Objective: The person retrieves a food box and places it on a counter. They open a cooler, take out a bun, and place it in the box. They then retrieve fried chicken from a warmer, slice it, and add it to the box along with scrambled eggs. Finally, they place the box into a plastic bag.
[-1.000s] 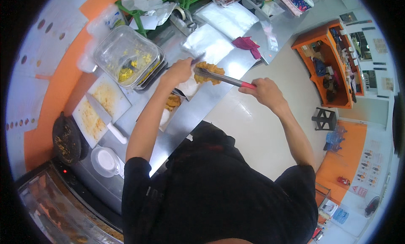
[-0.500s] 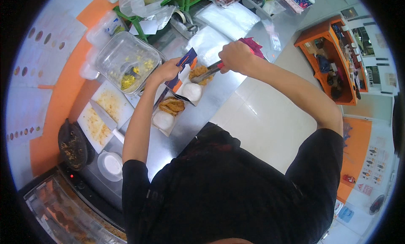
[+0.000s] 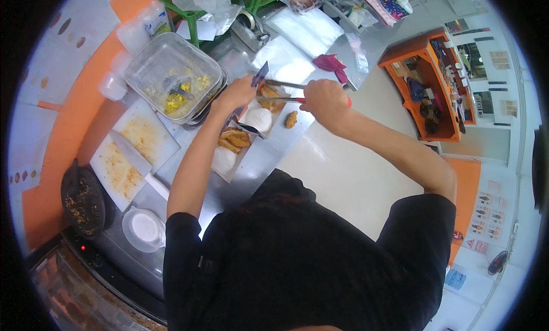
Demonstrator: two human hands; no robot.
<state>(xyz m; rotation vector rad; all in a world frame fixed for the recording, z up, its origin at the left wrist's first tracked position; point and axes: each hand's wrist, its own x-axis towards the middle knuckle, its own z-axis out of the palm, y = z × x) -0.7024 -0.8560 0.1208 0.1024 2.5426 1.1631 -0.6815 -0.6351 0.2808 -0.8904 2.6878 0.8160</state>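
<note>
My left hand [image 3: 239, 94] grips the raised dark blue flap [image 3: 260, 74] of a food box. Metal tongs [image 3: 286, 84] with red on the handles are in my right hand [image 3: 326, 104], their arms spread over that box. Inside it are a white rice mound [image 3: 258, 120] and fried chicken [image 3: 271, 99], partly hidden by the tongs. A loose breaded piece [image 3: 291, 119] lies on the steel table beside the box. Nearer me, a second open box holds breaded slices [image 3: 235, 139] and another rice mound [image 3: 223, 159].
A clear tub [image 3: 171, 56] with yellow food stands left of the boxes. A knife [image 3: 130, 154] lies across a stained white cutting board [image 3: 146, 131]. Beyond are a stone mortar [image 3: 86, 205], a white-lidded bowl [image 3: 144, 228], plastic bags [image 3: 309, 28] and a dark red cloth [image 3: 331, 65].
The tongs have opened and moved back from the chicken. A breaded piece now lies on the table by the far box. My right hand has moved slightly toward me; the left still holds the flap.
</note>
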